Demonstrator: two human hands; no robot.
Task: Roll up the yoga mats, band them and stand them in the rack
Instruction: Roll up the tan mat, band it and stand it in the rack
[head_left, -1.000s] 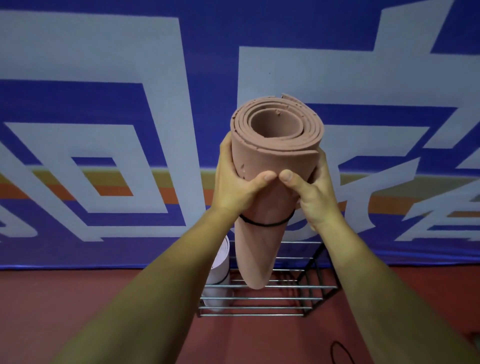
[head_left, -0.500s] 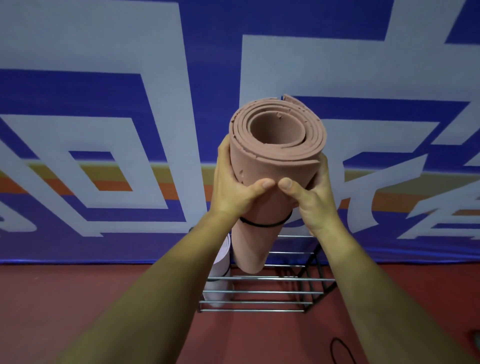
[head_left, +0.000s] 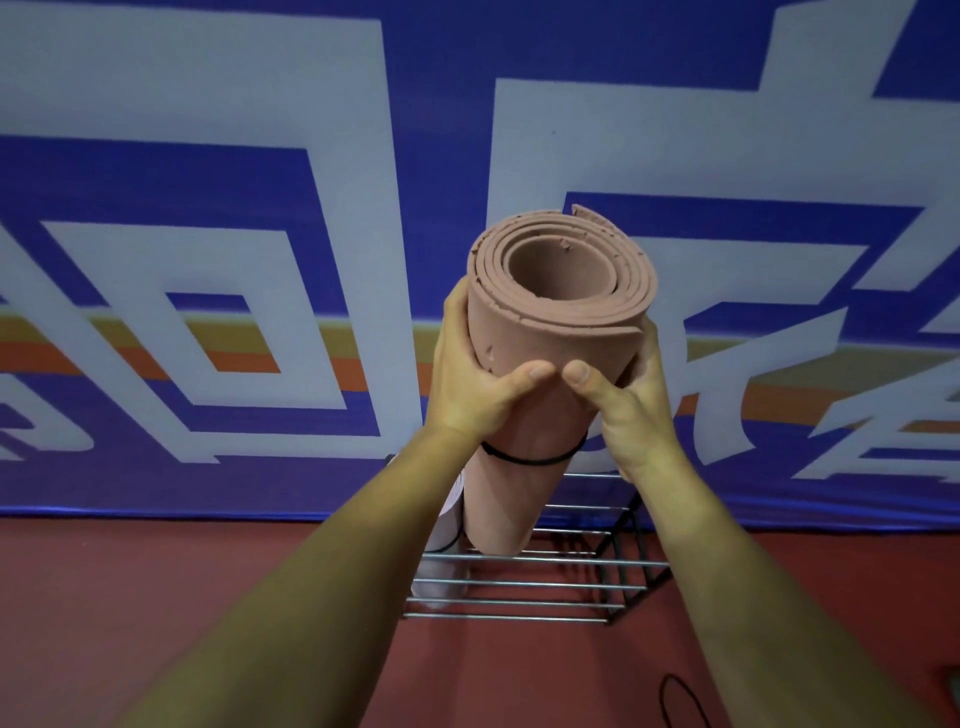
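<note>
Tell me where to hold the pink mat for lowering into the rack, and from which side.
Hold the pink mat near its top, above the black band, one palm on each flank, as the left hand and right hand do. The roll is upright; its loose outer edge faces you, so thumbs there should stop unwinding, leaving the lower end free for the rack.

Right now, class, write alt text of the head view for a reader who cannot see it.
A left hand and right hand grip a rolled pink mat upright, a black band round it, its lower end at a wire rack. A white mat stands there, before a blue banner.
</note>
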